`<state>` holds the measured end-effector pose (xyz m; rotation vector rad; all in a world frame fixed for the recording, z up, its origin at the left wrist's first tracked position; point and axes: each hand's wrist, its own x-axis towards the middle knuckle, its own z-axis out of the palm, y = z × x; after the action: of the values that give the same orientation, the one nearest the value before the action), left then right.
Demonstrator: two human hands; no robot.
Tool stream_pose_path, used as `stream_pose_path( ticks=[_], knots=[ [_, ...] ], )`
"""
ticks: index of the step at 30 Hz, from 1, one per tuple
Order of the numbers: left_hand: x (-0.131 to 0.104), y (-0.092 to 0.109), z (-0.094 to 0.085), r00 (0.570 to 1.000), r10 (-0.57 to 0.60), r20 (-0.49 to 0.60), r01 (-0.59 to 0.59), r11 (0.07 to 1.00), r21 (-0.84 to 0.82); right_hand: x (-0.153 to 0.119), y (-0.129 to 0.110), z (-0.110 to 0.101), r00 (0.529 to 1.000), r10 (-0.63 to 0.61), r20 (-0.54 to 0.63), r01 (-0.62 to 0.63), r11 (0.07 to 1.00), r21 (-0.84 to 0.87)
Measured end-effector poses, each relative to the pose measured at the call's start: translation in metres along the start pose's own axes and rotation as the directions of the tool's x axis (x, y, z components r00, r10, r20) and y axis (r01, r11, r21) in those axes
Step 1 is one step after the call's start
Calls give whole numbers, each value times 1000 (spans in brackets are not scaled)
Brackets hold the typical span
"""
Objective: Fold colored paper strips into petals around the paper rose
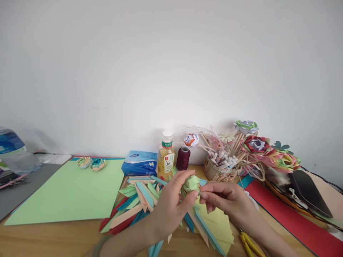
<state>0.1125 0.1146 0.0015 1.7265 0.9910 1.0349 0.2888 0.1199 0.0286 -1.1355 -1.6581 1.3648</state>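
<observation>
A person's left hand (174, 200) and right hand (230, 203) hold a folded pale-green paper flower (191, 184) above a light wooden surface (66, 239); the left fingers curl around its left side and underside, a thin gold ring on one of them, while the right fingers pinch narrowly at its lower right edge. Below and around the hands lie folded paper strips (144, 194) in blue, green, peach and red; yellow paper sheets (218, 228) lie partly under the right arm, near the yellow-handled tool (249, 244). Behind the strips stand a blue plastic-wrapped tissue pack (140, 163), a white-capped clear bottle of yellow liquid (166, 155) and a dark maroon thread spool (183, 159); to their right, a small woven basket (219, 174) holds rolled white paper pieces (222, 159), with multicoloured paper flowers on sticks (255, 144) beside and above it. At left, two small round paper flowers (91, 163) rest side by side near the far edge of a large light-green paper sheet (72, 192); at right, a long red paper sheet (292, 221) lies beside a dark flat oval object (311, 192) and black cables (284, 198).
</observation>
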Motion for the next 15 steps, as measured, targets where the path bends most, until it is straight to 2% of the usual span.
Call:
stream_pose_path(
  ticks=[7, 12, 15],
  knots=[
    [1, -1, 1, 995, 70, -65, -64, 995, 80, -1, 0, 4, 999, -32, -34, 30, 997, -76],
    [0, 2, -1, 1000, 16, -10, -16, 1000, -9, -1, 2, 7, 992, -45, -114, 36, 996, -78],
    [0, 3, -1, 1000, -15, -14, 14, 999, -43, -2, 1, 7, 992, -32, -125, 23, 997, -71]
  ],
)
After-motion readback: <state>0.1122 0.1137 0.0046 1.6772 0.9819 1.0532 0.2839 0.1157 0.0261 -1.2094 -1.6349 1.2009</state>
